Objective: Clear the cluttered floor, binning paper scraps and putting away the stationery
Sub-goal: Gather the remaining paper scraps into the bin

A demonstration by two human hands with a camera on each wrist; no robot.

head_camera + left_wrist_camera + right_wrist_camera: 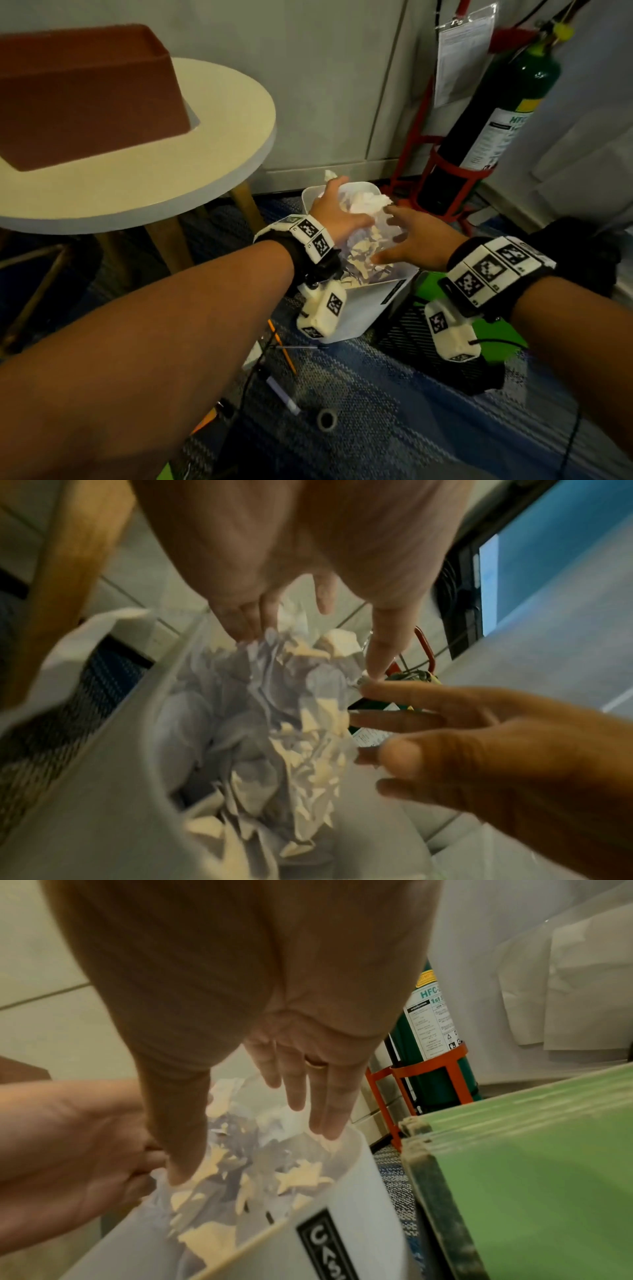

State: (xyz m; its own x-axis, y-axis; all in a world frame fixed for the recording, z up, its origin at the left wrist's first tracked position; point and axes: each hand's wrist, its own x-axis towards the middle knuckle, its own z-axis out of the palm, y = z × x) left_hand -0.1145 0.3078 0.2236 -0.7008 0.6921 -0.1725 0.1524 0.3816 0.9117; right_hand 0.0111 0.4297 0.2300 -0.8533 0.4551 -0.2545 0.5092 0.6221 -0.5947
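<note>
1. The white bin (363, 308) is made of smooth plastic with rounded corners and a black label on its side. It stands on the blue woven carpet (394, 394), next to the wooden leg of the round cream table (205, 164).
2. The paper scraps (274, 723) are white and strongly crumpled, with sharp folds. They fill the bin up to the rim.
3. The left hand (337, 214) is over the paper heap, with fingers spread and only a little bent; they touch the top of the paper.
4. The right hand (416, 241) is over the bin too, with straight fingers spread wide, holding nothing.
5. A pencil (282, 346) and a pen (282, 394) lie on the carpet before the bin.
6. A brown rectangular box (85, 99) stands on the table.
</note>
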